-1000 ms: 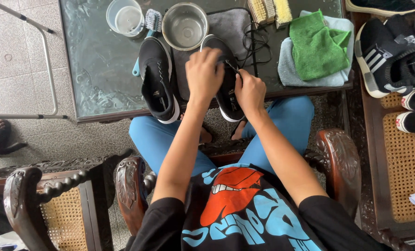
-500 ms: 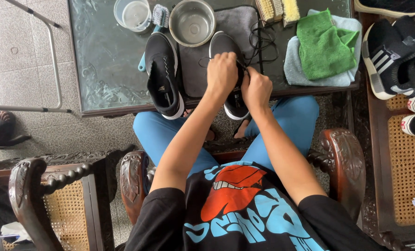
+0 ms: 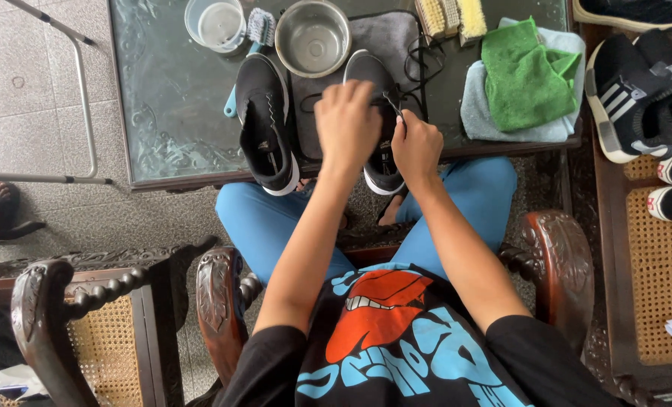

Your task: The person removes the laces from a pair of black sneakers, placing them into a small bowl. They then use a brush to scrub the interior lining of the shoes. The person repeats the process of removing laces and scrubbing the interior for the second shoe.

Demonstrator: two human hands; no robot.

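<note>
**Hands working on a black shoe**

Left hand [image 3: 347, 124] is resting curled over a black shoe [image 3: 377, 120] at the near edge of the glass surface [image 3: 170, 113]; right hand [image 3: 416, 147] is pinching its black lace [image 3: 419, 64]; second black shoe [image 3: 267, 124] is lying just left; metal bowl [image 3: 313, 38], green cloth [image 3: 526, 79] are sitting behind.

— The table [image 3: 178, 113] looks like patterned glass, glossy. And the bowl [image 3: 313, 38]?

— Dull, brushed metal. The shoe [image 3: 264, 120] is matt black knit with a smooth white sole; the green cloth [image 3: 528, 75] is fuzzy.

— The chair [image 3: 554, 264]?

— Carved, polished dark wood.
</note>
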